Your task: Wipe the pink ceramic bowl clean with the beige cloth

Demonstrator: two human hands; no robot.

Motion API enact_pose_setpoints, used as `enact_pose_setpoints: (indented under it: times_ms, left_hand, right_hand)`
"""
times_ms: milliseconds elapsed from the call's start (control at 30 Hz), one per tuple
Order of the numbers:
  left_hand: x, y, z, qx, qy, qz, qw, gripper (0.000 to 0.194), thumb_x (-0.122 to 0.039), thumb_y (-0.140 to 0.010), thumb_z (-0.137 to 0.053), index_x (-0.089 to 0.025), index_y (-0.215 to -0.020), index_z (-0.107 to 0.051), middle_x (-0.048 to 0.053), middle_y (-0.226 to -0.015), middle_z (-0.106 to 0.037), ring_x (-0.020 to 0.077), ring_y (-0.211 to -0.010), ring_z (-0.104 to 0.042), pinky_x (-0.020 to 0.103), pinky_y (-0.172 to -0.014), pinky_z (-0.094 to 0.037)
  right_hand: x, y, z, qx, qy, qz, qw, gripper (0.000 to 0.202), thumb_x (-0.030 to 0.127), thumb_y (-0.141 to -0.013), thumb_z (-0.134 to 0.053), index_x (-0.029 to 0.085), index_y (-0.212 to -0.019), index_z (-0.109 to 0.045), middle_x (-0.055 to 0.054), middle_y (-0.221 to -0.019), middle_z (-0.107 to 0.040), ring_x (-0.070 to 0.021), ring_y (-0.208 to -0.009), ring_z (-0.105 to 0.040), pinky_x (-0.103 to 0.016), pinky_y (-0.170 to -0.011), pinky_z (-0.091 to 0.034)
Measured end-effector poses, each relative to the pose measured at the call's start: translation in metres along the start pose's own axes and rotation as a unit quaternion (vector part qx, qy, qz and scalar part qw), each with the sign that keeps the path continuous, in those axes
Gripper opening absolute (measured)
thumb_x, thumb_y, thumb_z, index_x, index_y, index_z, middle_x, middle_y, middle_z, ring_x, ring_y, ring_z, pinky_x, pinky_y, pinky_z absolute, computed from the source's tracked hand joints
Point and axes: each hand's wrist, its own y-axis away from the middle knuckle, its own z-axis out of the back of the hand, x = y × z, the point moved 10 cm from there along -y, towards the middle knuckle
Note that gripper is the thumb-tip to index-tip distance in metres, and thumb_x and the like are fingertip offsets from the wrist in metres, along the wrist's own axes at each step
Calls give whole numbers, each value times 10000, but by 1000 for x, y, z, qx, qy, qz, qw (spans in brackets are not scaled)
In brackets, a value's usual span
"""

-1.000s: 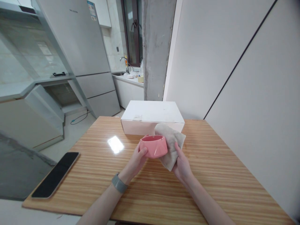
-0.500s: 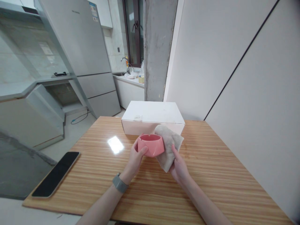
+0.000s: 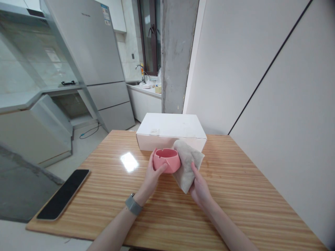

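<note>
Above the table, my left hand (image 3: 153, 174) is closed around the left side of a pink ashtray (image 3: 171, 164), thumb on its front face. The ashtray has angular sides and small notches in its rim, and its opening tilts slightly toward me. My right hand (image 3: 199, 186) grips a light grey cloth (image 3: 186, 164), thumb on the near side and the other fingers mostly hidden behind it. The cloth lies against the right side of the ashtray. A grey watch band (image 3: 134, 205) is around my left wrist.
A white box (image 3: 171, 129) sits on the wooden table (image 3: 235, 195) just beyond my hands. A dark phone-like slab (image 3: 64, 195) lies at the left table edge. A white wall (image 3: 261, 69) borders the right side; a fridge (image 3: 86, 52) stands behind at left.
The ashtray has turned and tipped slightly in my left hand, showing more of its inside. The cloth has shifted only a little, still against its right side.
</note>
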Motion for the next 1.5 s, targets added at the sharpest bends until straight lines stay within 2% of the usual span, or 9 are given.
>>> enact_pose_setpoints:
  times_ms: [100,167,300,433,567,667,933,1233,1500]
  left_hand:
    - [10,1,-9,41,87,55,994,729,-378,-801,-643,-234,-1453,-349,102,-1442,-482,268,-1345,-419,404,-1115,-332]
    - [13,3,-13,62,91,70,991,727,-334,-792,-662,-249,-1449,-362,90,-1456,-471,261,-1360,-401,398,-1127,-315]
    - [5,7,-21,98,24,24,995,766,-280,-741,-746,-250,-1422,-398,104,-1478,-437,274,-1368,-384,406,-1117,-333]
    - [-4,10,-29,125,-40,-22,991,824,-275,-563,-873,-210,-1299,-510,134,-1407,-494,323,-1306,-444,425,-1078,-371]
    - [-6,11,-27,111,-29,-15,993,938,-297,-461,-913,-239,-1281,-462,115,-1298,-569,317,-1220,-516,426,-1014,-422]
    - [-2,13,-27,114,-23,7,993,994,-290,-494,-896,-240,-1356,-404,125,-1334,-552,313,-1233,-510,423,-1025,-415]
    - [-5,9,-20,72,-44,12,996,1026,-228,-519,-867,-226,-1426,-389,128,-1345,-566,322,-1239,-511,416,-1018,-425]
    - [-12,6,-12,34,-71,-6,997,964,-202,-504,-871,-236,-1367,-443,116,-1326,-574,327,-1215,-526,424,-1007,-434]
    - [-13,4,-4,4,-92,-13,996,1005,-204,-504,-873,-235,-1390,-400,114,-1330,-559,311,-1204,-534,424,-1016,-425]
  right_hand:
    - [10,-3,7,-26,1,27,999,426,358,-776,-716,192,-1164,-660,-53,-1144,-726,-260,-1202,-595,-389,-1027,-495]
    - [18,-6,11,-39,0,44,998,417,358,-788,-702,201,-1171,-654,-48,-1127,-734,-254,-1191,-604,-394,-1008,-510]
    - [28,-10,13,-31,-6,62,998,355,366,-826,-654,210,-1145,-663,-38,-1103,-744,-238,-1151,-632,-382,-970,-534]
    - [27,-10,14,-32,-10,48,998,305,365,-847,-619,204,-1098,-683,-44,-1057,-758,-232,-1117,-652,-359,-938,-550]
    - [17,-8,12,-26,-4,22,999,300,373,-839,-624,193,-1069,-695,-55,-1058,-757,-245,-1122,-648,-372,-937,-551]
    - [13,-9,8,-8,1,16,1000,339,393,-812,-661,192,-1082,-693,-59,-1089,-748,-255,-1143,-635,-384,-951,-543]
    - [12,-8,7,-14,-1,25,1000,376,354,-775,-711,187,-1111,-684,-55,-1129,-733,-263,-1201,-595,-395,-1002,-509]
    - [9,-4,3,1,11,18,1000,378,363,-788,-711,171,-1112,-689,-76,-1137,-729,-270,-1195,-599,-391,-1007,-508]
    - [1,-3,5,-6,-1,8,1000,360,354,-832,-668,170,-1141,-674,-63,-1109,-740,-249,-1171,-618,-384,-1023,-492]
